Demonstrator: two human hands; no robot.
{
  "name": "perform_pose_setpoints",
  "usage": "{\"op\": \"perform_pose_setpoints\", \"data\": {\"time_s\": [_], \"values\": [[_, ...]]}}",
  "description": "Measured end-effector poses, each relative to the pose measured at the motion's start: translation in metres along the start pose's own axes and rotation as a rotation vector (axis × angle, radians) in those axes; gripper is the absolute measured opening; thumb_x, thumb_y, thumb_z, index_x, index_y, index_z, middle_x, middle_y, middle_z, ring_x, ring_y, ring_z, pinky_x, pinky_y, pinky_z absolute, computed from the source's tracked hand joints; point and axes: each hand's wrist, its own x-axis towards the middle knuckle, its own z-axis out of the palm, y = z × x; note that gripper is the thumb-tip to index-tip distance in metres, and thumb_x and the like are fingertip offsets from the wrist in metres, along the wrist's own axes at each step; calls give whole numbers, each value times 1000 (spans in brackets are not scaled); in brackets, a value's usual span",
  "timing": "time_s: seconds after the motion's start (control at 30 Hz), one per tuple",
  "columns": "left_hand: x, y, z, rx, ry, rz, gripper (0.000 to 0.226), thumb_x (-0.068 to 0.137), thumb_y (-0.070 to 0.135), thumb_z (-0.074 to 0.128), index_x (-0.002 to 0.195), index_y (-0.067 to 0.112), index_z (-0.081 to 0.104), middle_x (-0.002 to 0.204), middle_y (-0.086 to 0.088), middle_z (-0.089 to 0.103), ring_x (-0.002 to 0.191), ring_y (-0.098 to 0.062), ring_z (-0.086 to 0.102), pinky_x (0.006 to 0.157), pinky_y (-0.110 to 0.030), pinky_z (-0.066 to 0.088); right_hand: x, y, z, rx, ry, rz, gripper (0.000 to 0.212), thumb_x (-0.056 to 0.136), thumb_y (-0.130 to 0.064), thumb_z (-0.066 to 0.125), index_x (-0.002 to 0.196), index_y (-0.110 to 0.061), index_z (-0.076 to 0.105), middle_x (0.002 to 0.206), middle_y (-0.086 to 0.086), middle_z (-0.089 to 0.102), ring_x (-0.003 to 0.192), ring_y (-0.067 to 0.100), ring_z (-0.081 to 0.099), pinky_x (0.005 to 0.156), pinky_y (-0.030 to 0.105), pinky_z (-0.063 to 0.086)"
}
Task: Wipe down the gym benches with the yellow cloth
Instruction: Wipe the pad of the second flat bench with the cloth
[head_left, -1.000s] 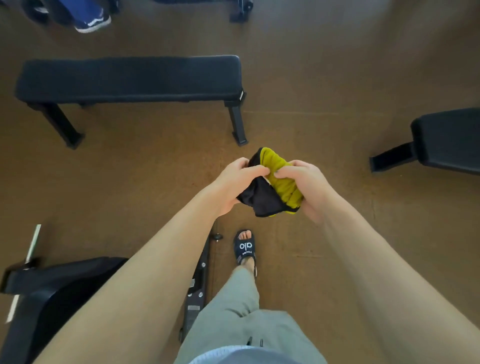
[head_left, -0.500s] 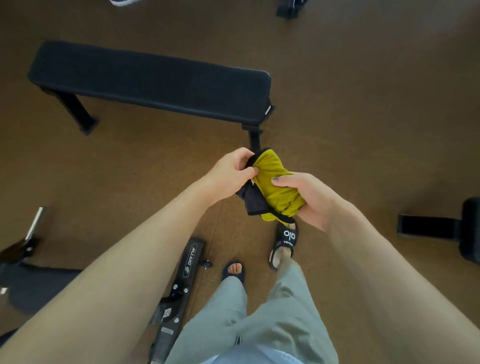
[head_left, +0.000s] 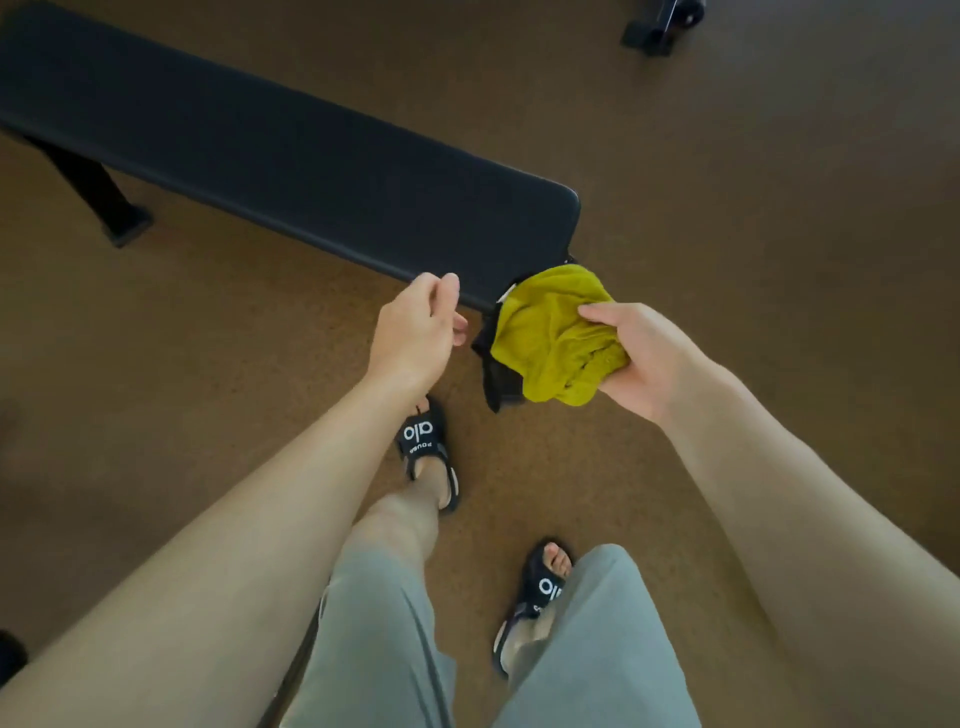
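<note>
Approach step, wiping not started. Right hand (head_left: 641, 358) gripped the bunched yellow cloth (head_left: 558, 332), thumb on top and fingers curled underneath; a black backing or second dark layer hung off its left side, can't tell which. Cloth was held in the air just off the near right corner of the black bench (head_left: 291, 156), not touching the pad as far as I could see. Left hand (head_left: 415, 332) was empty, fingers loosely curled, just beside the bench's near edge and a small gap away from the cloth.

Bench pad looked untouched, so task judged at the very start. Next move probably calls for bringing the cloth down flat onto the pad at that right end and sweeping along its length toward the far left end; the bunch likely needs spreading first to get yellow face down.

Counts: one bench fully in view, one cloth, two hands, two black sandals, left foot's (head_left: 426, 447) and right foot's (head_left: 540, 592). One dark equipment foot (head_left: 660, 26) at the top right edge of the brown floor (head_left: 779, 182), unclear what it belonged to.
</note>
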Motion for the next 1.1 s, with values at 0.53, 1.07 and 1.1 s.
{"op": "perform_pose_setpoints", "data": {"time_s": [0.53,1.07,1.1], "values": [[248,-160,153,388,614,330,38,102,32,40,129,19,63,139,0,54,135,-22,44,117,-41,30,306,40,29,-1561,360,-1280,41,101,-40,41,127,-16,63,131,6,64,125,30,55,113,45,36],[259,-174,171,263,856,449,37,102,18,33,114,17,69,128,1,62,125,-19,54,111,-33,31,311,79,23,-1746,288,-1137,54,109,-43,17,159,-26,28,167,-3,24,155,17,17,126,42,17],[259,-174,171,265,855,451,38,102,18,33,114,17,68,128,0,62,125,-19,54,111,-34,32,310,80,21,-1748,275,-1137,54,109,-44,17,159,-27,28,167,-3,23,155,17,17,127,43,16]]}}
